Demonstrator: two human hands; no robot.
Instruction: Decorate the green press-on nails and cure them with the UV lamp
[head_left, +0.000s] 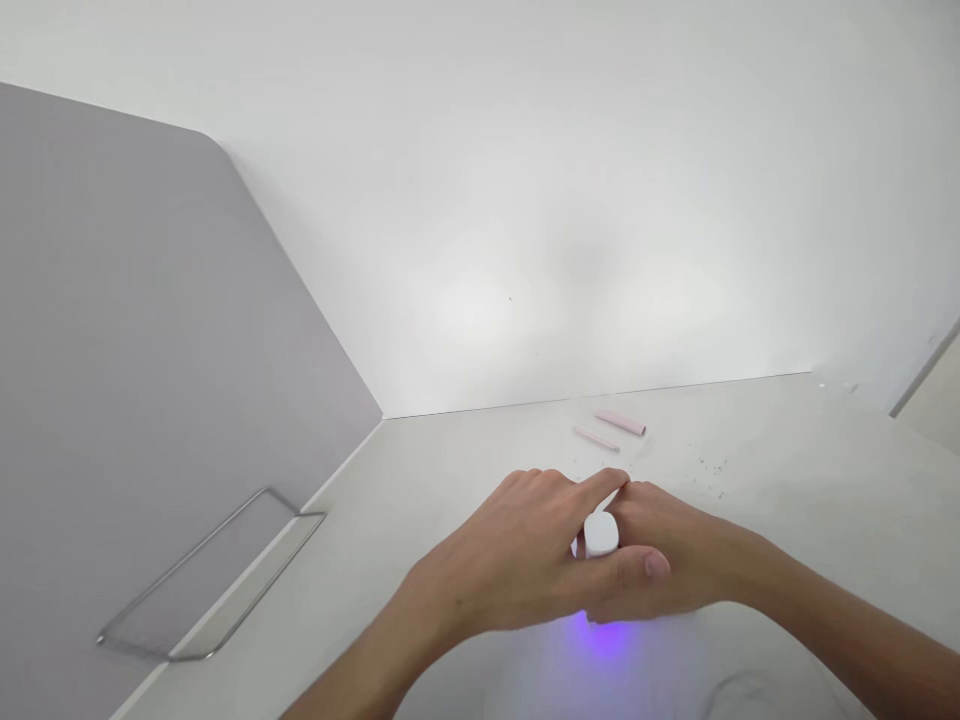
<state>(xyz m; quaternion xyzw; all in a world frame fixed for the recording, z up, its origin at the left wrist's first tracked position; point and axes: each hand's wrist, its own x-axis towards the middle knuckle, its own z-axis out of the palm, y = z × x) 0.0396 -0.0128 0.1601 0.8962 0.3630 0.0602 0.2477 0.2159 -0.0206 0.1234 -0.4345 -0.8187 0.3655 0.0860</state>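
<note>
A small white handheld lamp (601,535) with a rounded end shows between the thumb and index finger of my left hand (517,560). A violet glow shines on the tabletop just below the hands. My left thumb lies straight across the back of my right hand (660,535), and its other fingers bend down out of sight. The right hand sits under and against the left, its fingers hidden. Beyond the hands lie a thin pale pink stick (597,439) and a thicker pink tube (621,422), open at its right end.
The white tabletop (450,465) meets a white wall (465,200) at the back. Small dark crumbs (712,465) are scattered right of the pink pieces. On the left stand a grey panel (150,330) and a bent metal wire frame (247,610) at the table's edge.
</note>
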